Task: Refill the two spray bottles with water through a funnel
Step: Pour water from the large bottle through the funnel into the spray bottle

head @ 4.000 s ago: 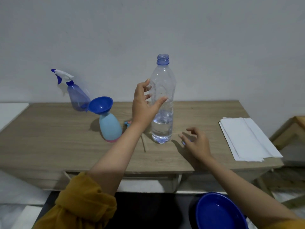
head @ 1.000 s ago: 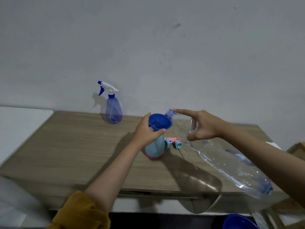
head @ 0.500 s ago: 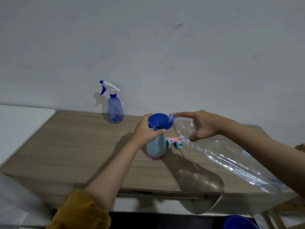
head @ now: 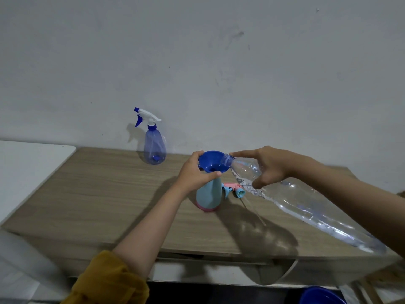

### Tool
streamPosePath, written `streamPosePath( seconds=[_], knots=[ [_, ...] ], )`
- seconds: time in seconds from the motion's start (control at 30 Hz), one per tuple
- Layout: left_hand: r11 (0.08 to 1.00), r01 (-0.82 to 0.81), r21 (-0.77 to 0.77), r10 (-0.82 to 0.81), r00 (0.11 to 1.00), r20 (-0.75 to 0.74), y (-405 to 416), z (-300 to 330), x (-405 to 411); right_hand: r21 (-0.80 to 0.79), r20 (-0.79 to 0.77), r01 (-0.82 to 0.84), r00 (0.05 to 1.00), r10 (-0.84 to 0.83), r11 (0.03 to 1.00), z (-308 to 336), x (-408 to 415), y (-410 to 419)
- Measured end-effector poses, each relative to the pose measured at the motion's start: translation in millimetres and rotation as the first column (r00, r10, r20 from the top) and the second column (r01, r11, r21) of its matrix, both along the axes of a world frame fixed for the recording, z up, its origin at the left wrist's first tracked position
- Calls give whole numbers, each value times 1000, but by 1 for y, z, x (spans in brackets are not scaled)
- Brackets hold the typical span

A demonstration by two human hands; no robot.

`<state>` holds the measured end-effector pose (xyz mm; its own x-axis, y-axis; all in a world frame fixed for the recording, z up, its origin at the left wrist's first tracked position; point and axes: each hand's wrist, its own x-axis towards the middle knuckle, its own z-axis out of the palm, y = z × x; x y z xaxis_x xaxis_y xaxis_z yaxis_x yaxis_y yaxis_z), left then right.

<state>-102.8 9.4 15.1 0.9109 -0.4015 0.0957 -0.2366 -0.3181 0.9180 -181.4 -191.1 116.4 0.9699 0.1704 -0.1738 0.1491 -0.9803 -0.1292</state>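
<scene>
Blue plastic fills the middle of my view: a funnel (head: pixel 212 161) sits in the neck of a light-blue spray bottle (head: pixel 208 195) with a pink base, standing upright on the wooden table (head: pixel 98 194). My left hand (head: pixel 194 174) is curled round the funnel where it meets the bottle's neck, thumb across the near side and fingers on the far rim. My right hand (head: pixel 268 166) grips the shoulder of a big clear water bottle (head: pixel 295 200), forefinger stretched along the top toward its open mouth. That bottle is tipped low, mouth resting at the funnel's right rim, its base pointing back toward my right elbow. Water lies along its lower side and up to the shoulder; I cannot tell whether any is running into the funnel. The light-blue bottle is opaque, so its level is hidden from me.

Just right of it, on the table, lies its pink and light-blue trigger head (head: pixel 233 189), dip tube trailing toward me. Well apart to the left, near the wall (head: pixel 219 62), a translucent blue spray bottle (head: pixel 154 148) stands upright with its white and blue trigger screwed on; it looks nearly empty. At the bottom right edge, below the table, the rim of a blue basin (head: pixel 320 296) shows. A mustard sleeve (head: pixel 109 281) covers my left upper arm.
</scene>
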Motion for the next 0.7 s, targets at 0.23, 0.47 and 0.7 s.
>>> streamPosePath(
  seconds=[0.23, 0.47, 0.7],
  knots=[
    [1000, 17, 8, -17, 1000, 4, 0, 0, 2, 5, -16, 19, 1000, -19, 1000, 1, 2, 1],
    [1000, 16, 24, -16, 1000, 7, 0, 0, 4, -1, -18, 32, 999, -32, 999, 5, -3, 1],
    [1000, 14, 28, -14, 1000, -1, 0, 0, 3, -34, -14, 31, 999, -32, 999, 7, -8, 5]
  ],
)
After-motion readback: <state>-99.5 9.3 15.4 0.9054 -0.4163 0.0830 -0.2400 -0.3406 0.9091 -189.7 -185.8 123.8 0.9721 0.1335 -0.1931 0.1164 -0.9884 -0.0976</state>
